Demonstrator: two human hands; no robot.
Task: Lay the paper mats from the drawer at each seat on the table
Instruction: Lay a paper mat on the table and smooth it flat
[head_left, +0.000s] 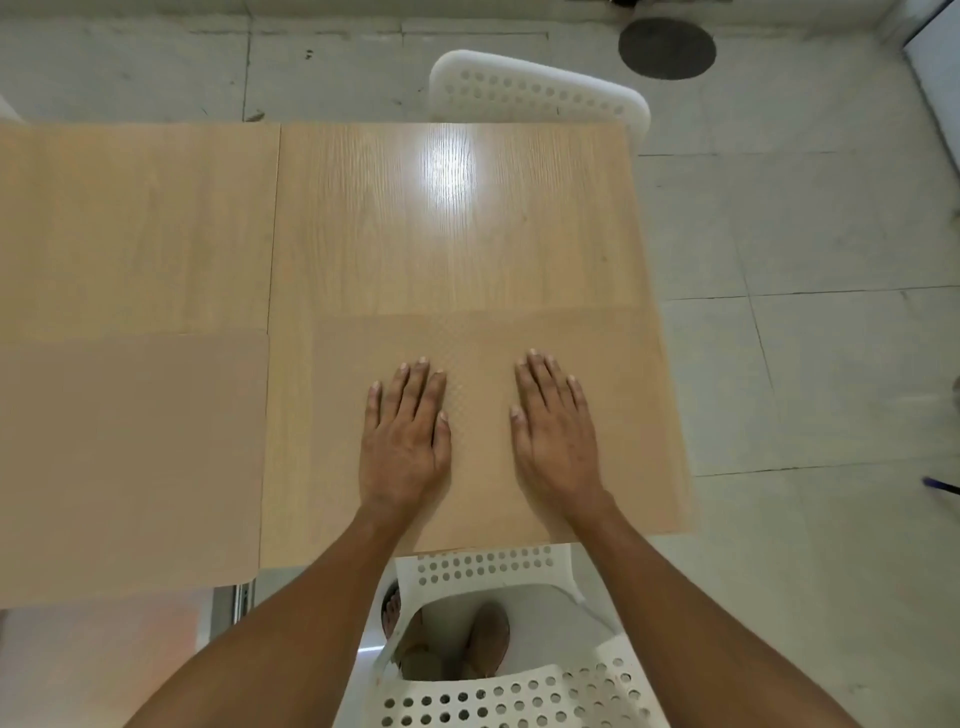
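Item: paper mat, lower centre; my left hand and right hand spread flat, smoothing it; next, I judge: far seat's mat.

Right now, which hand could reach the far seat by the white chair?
Probably the right hand: it lies nearer the table corner where the far white chair stands.

Two mats lie along the table's near edge: one left, one at the right corner under both flat hands. Chairs stand at near and far edges.
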